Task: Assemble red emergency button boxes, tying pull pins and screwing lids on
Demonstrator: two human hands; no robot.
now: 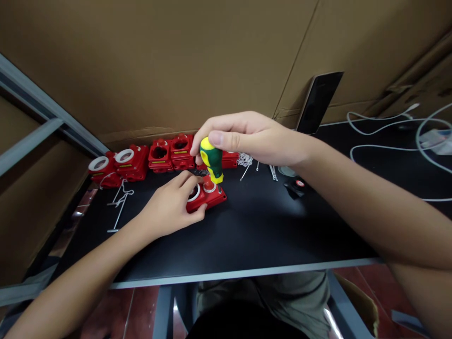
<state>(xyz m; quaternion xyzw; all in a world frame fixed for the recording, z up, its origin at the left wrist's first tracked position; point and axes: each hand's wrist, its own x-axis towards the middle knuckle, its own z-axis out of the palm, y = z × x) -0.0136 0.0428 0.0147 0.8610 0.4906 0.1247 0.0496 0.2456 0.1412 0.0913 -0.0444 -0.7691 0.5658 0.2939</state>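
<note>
While the red unit (211, 199) is clasped by the left hand (175, 201) and the screwdriver (213, 162) pinched by the right hand (254, 138), scratches could be caused by tilting.

Right hand (256, 136) up high, fingers (208, 127) curled, thumb (228, 140) pointing left, forearm (356, 197) slanting in from right; left hand (169, 202) lower, palm down, fingers (181, 181) arched, thumb (197, 214) apart, forearm (95, 263) angled from bottom left!

no text can be read. yellow labels (181, 152) are borne by some red boxes (181, 160), their print too small to be made out; a round mark (300, 183) on a black item (294, 189) is likewise blurred.
</note>
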